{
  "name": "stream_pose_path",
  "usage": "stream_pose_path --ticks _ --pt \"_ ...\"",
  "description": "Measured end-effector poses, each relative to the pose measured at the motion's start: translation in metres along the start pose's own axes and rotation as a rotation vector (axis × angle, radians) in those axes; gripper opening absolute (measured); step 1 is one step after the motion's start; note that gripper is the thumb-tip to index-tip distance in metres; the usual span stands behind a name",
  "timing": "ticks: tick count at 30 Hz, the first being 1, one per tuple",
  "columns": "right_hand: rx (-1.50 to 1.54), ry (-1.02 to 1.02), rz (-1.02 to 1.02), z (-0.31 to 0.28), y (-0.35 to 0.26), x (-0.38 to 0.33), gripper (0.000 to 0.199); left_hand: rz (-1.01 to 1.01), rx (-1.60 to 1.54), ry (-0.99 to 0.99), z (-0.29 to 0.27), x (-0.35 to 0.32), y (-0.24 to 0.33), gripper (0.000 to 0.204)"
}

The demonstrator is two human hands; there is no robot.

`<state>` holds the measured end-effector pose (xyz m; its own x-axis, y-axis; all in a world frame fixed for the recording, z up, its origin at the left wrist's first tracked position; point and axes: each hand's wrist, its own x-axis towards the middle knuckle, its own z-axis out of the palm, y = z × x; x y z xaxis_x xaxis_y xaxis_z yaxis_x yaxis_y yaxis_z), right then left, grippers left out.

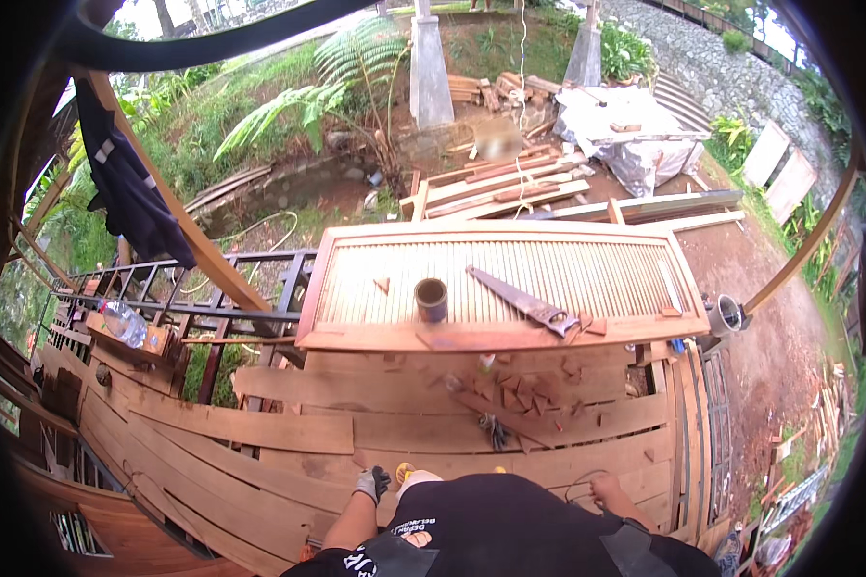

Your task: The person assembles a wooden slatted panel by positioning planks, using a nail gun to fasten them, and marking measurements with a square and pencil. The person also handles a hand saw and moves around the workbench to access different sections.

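My left hand [373,483], in a grey and black work glove, hangs low at my left side above the plank floor. Its fingers are curled; whether anything is in them is hidden. My bare right hand [606,489] is closed at my right side, beside a thin dark curved line that may be a wire; I cannot tell if it is held. Ahead of me lies a slatted wooden panel [394,308] in a reddish frame. On it rest a hand saw [524,301], a dark round can [432,302] and small wood offcuts [382,285].
Wood scraps [529,392] and a dark glove [495,433] litter the plank floor [298,389] below the panel. A clear plastic bottle [125,324] is at left, a bucket [725,313] right of the panel. Beyond lie stacked timber [510,188] and a covered pile [635,135].
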<state>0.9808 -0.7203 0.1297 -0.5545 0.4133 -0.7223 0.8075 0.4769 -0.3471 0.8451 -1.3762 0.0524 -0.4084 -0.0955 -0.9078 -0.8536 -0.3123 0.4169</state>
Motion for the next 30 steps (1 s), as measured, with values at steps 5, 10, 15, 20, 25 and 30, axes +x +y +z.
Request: stream_pose_path --ticks 5,10,15,20,25,30 --pt "0.612 0.087 0.293 -0.019 -0.027 -0.004 0.010 0.106 0.252 0.041 0.087 0.022 0.072 0.036" --pt "0.555 0.014 0.124 0.008 -0.041 0.013 0.011 0.120 0.291 -0.005 0.155 0.063 0.194 0.041" --pt "0.984 -0.077 0.267 0.077 -0.022 0.045 0.008 0.161 0.259 -0.021 0.240 0.119 0.303 0.050" --pt "0.911 0.119 0.394 0.059 -0.069 0.028 0.010 0.122 0.328 -0.071 0.311 0.164 0.386 0.062" --pt "0.819 0.332 0.352 0.032 -0.155 -0.014 0.012 0.075 0.502 -0.013 0.350 0.189 0.424 0.075" --pt "0.849 0.446 0.294 0.052 -0.190 -0.044 0.013 -0.152 0.464 -0.044 0.361 0.221 0.426 0.081"
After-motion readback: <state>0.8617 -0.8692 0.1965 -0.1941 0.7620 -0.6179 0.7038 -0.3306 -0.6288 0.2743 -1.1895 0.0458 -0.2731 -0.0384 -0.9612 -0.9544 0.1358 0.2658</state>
